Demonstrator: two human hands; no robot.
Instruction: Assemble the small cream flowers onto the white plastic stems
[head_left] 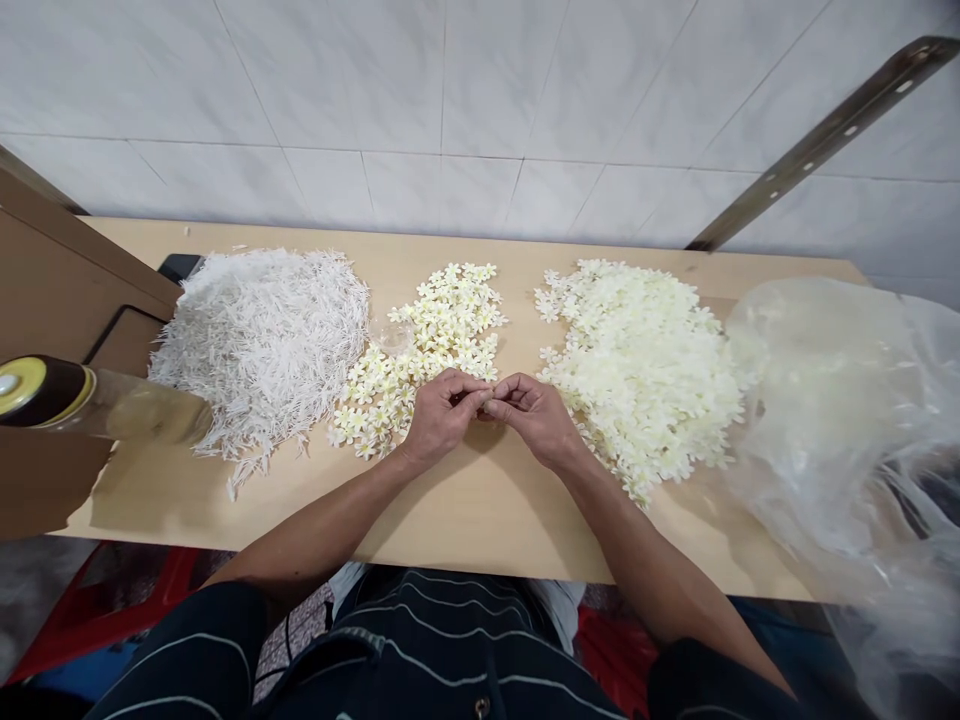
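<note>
My left hand (448, 412) and my right hand (531, 412) meet fingertip to fingertip over the middle of the wooden table (480, 510). Both are closed in a pinch, and whatever lies between the fingertips is too small to make out. Just left of and beyond my left hand spreads a pile of small pale yellow flowers (442, 325). A bigger heap of cream flowers (645, 370) lies to the right, beside my right hand. At the left is a large heap of thin white stem-like pieces (266, 335).
A clear bottle (142, 405) with a yellow and black cap juts in at the left, near a brown cardboard box (82, 270). Large clear plastic bags (840, 420) cover the right end. A metal bracket (817, 150) slants up the tiled wall.
</note>
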